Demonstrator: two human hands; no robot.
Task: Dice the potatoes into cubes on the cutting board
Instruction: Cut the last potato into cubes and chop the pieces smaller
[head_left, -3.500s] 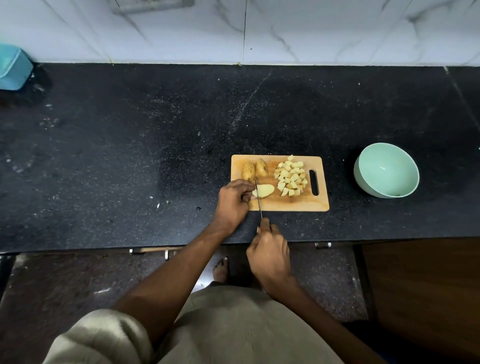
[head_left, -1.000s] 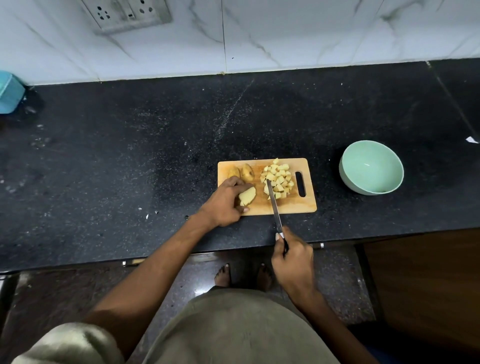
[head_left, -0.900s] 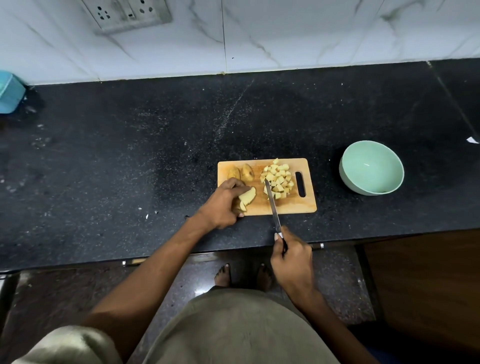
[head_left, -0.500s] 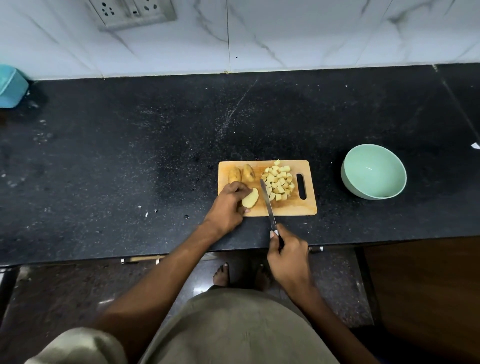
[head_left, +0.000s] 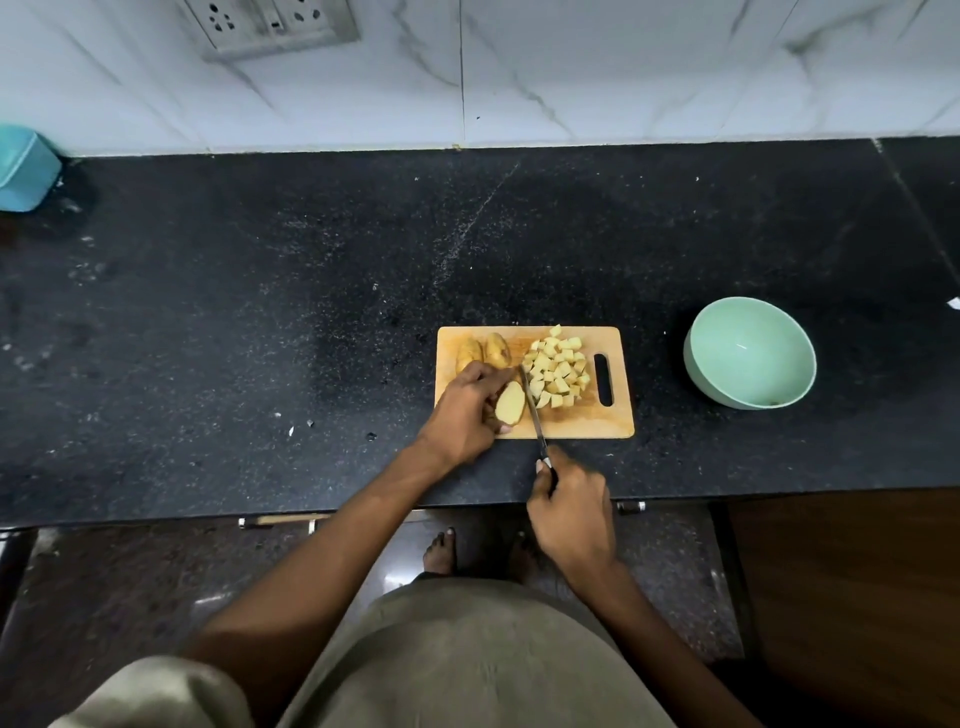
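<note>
Head view shows a black table (head_left: 208, 322) with a wooden cutting board (head_left: 618, 421) at 6 o'clock from the wall. On its left end lie two whole potatoes (head_left: 491, 351). The left hand (head_left: 465, 410) curls its fingers (head_left: 480, 371) round a cut potato half (head_left: 510, 402). The right hand (head_left: 571, 506) grips a knife (head_left: 531, 408) beside it. Potato cubes (head_left: 558, 371) sit at 3 o'clock of the blade. A green bowl (head_left: 749, 353) stands far right.
</note>
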